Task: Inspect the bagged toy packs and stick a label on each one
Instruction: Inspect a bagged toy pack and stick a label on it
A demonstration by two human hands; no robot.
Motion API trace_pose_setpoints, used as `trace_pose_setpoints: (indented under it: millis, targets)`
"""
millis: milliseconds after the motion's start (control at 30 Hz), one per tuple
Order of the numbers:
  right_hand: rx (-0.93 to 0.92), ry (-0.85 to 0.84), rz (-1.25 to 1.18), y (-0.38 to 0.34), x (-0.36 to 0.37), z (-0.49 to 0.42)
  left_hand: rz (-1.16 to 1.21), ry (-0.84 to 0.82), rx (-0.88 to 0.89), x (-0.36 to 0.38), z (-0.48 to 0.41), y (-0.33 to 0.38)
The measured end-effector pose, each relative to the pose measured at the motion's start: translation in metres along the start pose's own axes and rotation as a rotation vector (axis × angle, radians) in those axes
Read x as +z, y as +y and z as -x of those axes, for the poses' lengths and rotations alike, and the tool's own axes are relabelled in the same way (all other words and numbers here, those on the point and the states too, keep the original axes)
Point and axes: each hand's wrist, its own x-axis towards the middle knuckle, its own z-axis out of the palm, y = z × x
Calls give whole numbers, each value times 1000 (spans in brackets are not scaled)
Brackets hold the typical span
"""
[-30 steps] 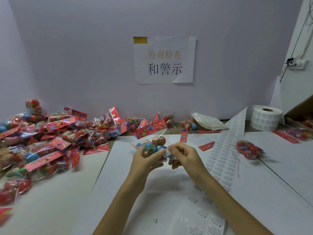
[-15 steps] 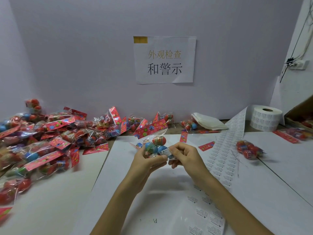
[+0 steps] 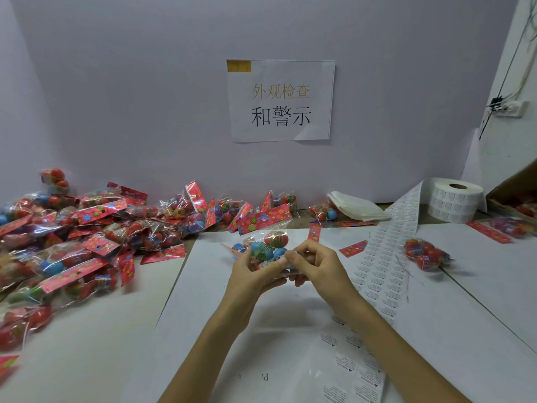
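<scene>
My left hand (image 3: pixel 252 273) grips a clear bagged toy pack (image 3: pixel 266 242) with a red flowered header card, holding it above the white paper at the table's middle. Red and blue egg-shaped toys show inside the bag. My right hand (image 3: pixel 315 264) meets the pack from the right, fingertips curled and pinching at its lower right side next to my left thumb. Whether a label sits under those fingertips is hidden. A strip of white labels (image 3: pixel 386 251) runs from a label roll (image 3: pixel 456 203) down past my right forearm.
A big heap of bagged toy packs (image 3: pixel 72 237) covers the left side and back of the table. One pack (image 3: pixel 424 254) lies alone right of the label strip. A cardboard box (image 3: pixel 517 196) stands at the far right. Folded white bags (image 3: pixel 357 209) lie near the wall.
My right hand's fingertips have closed in tighter against the pack beside my left thumb. The pack stays in nearly the same place.
</scene>
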Motion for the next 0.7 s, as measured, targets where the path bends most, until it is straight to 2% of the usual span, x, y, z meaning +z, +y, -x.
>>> trace_pose_setpoints:
  millis: [133,467,700]
  targets:
    - [28,-44,-43,1,-1,-1,101,-3,-59,-3,-2,0]
    - [52,-86,-70,-2,-2,-1,148,2,-63,-5,-4,-1]
    - [14,-74,1,3,-5,-3,76,80,-58,-4,-6,0]
